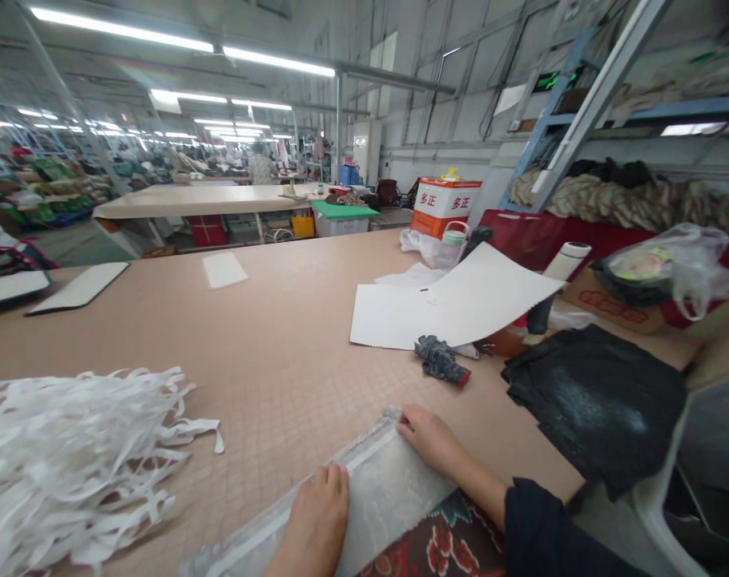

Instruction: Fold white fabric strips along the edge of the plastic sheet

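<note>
A piece of thin, pale grey see-through cloth (394, 485) lies slantwise at the table's front edge, with a white strip (368, 453) running along its far side. My right hand (428, 437) pinches the cloth at its far right corner. Lower down, the fingers of my left hand (320, 517) are together and bent over the same white strip; its thumb is hidden. Part of the cloth hangs over a dark red flowered fabric (442, 545) at my lap. On the left lies a loose heap of white strips (70, 465).
Beyond the right hand lie a grey glove (441, 361) with a red cuff and large white sheets (442, 300). A stack of black pieces (598, 401) sits at the right edge. Farther back are an orange-and-white box (442, 208) and a small white panel (223, 271).
</note>
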### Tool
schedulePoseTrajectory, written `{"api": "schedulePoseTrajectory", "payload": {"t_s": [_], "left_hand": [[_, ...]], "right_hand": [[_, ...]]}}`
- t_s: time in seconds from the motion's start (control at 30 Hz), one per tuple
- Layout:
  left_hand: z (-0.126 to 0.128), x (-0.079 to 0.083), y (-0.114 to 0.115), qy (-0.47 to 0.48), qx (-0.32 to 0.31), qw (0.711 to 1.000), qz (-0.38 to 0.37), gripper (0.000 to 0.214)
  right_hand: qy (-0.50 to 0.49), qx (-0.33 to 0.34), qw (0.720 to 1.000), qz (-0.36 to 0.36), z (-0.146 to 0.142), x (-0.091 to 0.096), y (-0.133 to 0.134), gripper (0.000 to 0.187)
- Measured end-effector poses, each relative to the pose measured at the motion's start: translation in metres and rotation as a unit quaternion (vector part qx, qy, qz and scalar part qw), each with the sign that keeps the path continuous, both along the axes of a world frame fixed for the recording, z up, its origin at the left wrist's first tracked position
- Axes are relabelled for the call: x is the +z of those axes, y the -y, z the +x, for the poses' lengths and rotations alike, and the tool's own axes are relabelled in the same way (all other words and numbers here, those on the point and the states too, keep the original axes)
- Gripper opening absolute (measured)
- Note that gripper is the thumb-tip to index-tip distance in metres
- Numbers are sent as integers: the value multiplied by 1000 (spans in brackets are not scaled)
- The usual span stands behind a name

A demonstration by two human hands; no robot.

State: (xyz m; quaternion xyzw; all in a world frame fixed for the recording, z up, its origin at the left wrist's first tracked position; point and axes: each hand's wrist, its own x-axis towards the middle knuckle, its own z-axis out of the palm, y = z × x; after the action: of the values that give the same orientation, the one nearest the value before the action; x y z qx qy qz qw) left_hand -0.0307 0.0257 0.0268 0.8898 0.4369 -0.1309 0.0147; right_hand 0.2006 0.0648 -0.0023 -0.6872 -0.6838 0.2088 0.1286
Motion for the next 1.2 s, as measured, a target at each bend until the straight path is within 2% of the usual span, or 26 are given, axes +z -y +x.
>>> {"api": "schedulePoseTrajectory", "payload": {"t_s": [0.1,0.33,0.47,0.63,0.97,1.1,1.2], "left_hand": [[1,-5,-1,16,-28,999,9,39],[-1,-40,2,20,-49,996,67,41],[-3,-48,2,22,-48,996,72,40],[-3,-48,3,25,-54,995,78,40],[-2,-37,6,26,-54,995,84,36],[-3,-34,7,41,-55,992,109,35],[-4,-31,8,42,-57,993,97,33]], "right_hand": [[-9,-15,1000,-10,8,0,-2,10],[-24,-22,999,-4,10,0,-7,12],[-21,-21,1000,5,7,-1,-6,12],[-13,-22,1000,5,7,-3,-6,10],[23,-30,999,3,6,-1,-2,12],[52,-26,998,-2,5,5,-4,11],[83,-28,996,7,-6,14,0,17]]}}
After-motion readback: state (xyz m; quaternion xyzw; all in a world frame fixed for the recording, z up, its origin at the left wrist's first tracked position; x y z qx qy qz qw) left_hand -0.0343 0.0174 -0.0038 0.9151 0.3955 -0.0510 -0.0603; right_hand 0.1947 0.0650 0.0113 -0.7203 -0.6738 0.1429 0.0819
